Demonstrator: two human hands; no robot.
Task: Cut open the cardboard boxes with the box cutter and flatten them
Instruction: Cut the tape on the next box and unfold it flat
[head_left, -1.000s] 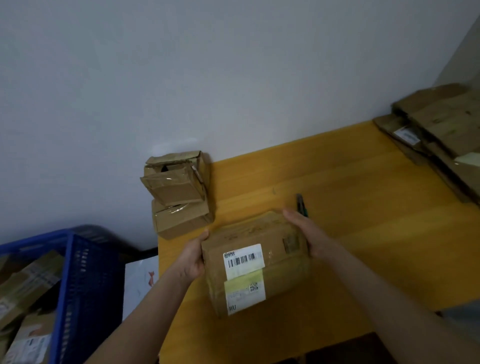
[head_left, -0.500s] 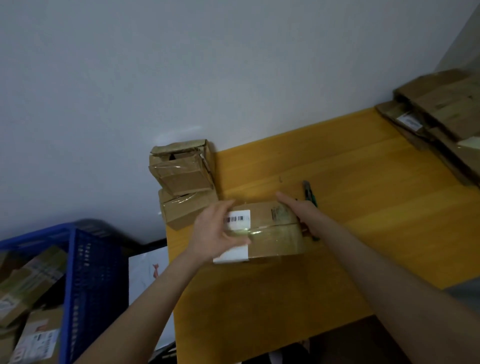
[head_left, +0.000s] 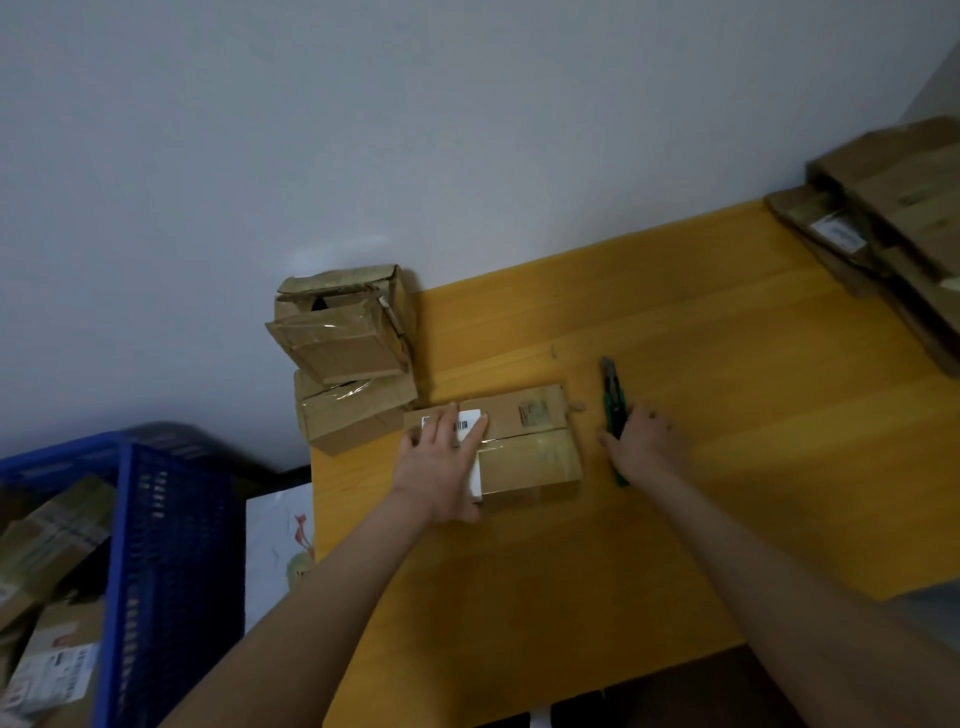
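1. Yellow wooden table set against a plain pale wall, seen from above and in front.
2. Taped cardboard box: lies flat on the left part of the table. Clear tape runs along its middle seam, and a white barcode label sits at its left end.
3. Person's left hand: rests palm down on the left end of the box, its fingers straight and spread a little, partly covering the label. It lies on the box and does not grip it.
4. Green box cutter: lies on the table just right of the box and apart from it, its far end pointing toward the wall.
5. Person's right hand: lies over the cutter's handle, thumb on the side nearer the box. The near tip of the handle shows below the hand. Whether the fingers are closed round the handle cannot be told.
6. Two further boxes stacked at the far left corner by the wall: the upper box is tilted and its top is torn, and the lower box stands just beside the far left corner of item 2.
7. Pile of flattened cardboard at the far right edge of the table.
8. Blue plastic crate left of the table, holding labelled parcels. A white printed sheet lies between crate and table.
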